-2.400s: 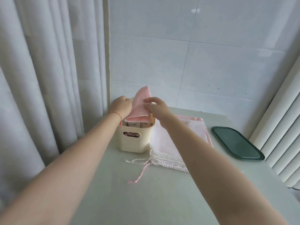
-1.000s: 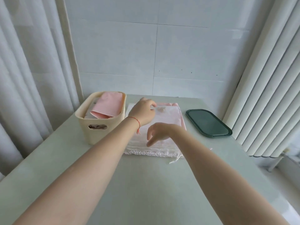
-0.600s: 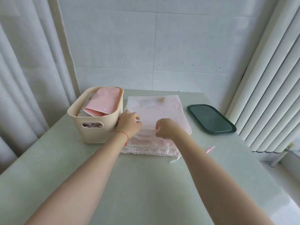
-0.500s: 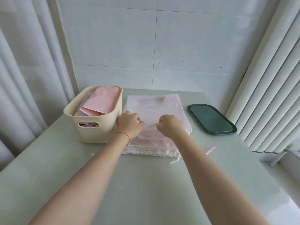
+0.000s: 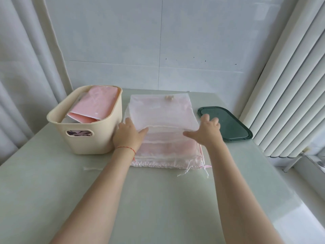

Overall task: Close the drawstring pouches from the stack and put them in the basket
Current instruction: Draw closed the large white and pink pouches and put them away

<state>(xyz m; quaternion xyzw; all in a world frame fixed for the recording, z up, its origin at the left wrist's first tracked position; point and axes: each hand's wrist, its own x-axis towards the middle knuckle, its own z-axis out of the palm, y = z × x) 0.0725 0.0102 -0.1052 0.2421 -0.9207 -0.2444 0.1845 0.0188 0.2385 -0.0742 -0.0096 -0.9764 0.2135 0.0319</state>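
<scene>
Sheer pale-pink pouches (image 5: pixel 162 120) under the fingers (image 5: pixel 129 123); cream basket (image 5: pixel 91 136) holding a pink pouch (image 5: pixel 95 106); dark-green tray (image 5: pixel 228 124); pale-green table (image 5: pixel 158 199).

head view | from above, facing forward and down | close over table (image 5: pixel 158 199); wall behind
</scene>
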